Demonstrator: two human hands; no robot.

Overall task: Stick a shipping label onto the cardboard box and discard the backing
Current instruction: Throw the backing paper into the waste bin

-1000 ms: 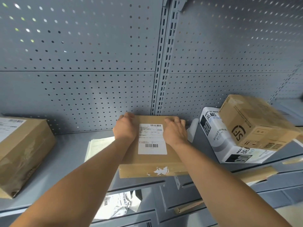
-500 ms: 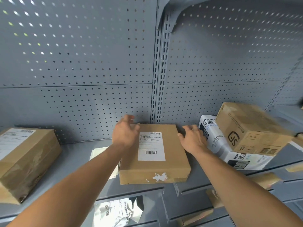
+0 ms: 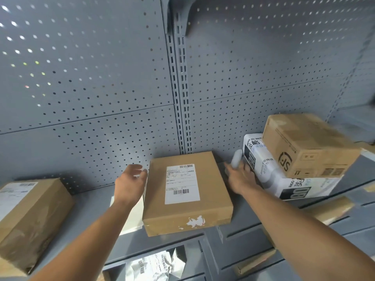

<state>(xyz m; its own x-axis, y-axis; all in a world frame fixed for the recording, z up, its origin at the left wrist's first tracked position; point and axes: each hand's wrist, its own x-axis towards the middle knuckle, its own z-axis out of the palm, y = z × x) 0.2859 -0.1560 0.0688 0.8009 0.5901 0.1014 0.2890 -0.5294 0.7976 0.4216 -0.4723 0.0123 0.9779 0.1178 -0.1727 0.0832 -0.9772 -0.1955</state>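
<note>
- Box (image 3: pixel 187 194) lies at frame centre on the shelf (image 3: pixel 89 201), label (image 3: pixel 182 184) stuck flat on top, long axis running away from camera.
- Left hand (image 3: pixel 130 184) hovers spread and empty just left of box.
- Right hand (image 3: pixel 240 178), right of box, reaches a white object (image 3: pixel 237 158); grip blurred, cannot tell.
- White sheet (image 3: pixel 132 217), perhaps the backing, lies under left wrist: left hand nearer.

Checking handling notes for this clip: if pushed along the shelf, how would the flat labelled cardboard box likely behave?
The cardboard box is low and wide, so it would likely slide, not tip. Its crisp edges suggest stiffness. Part of it overhangs the shelf edge, so pulling it forward risks a drop.
</note>
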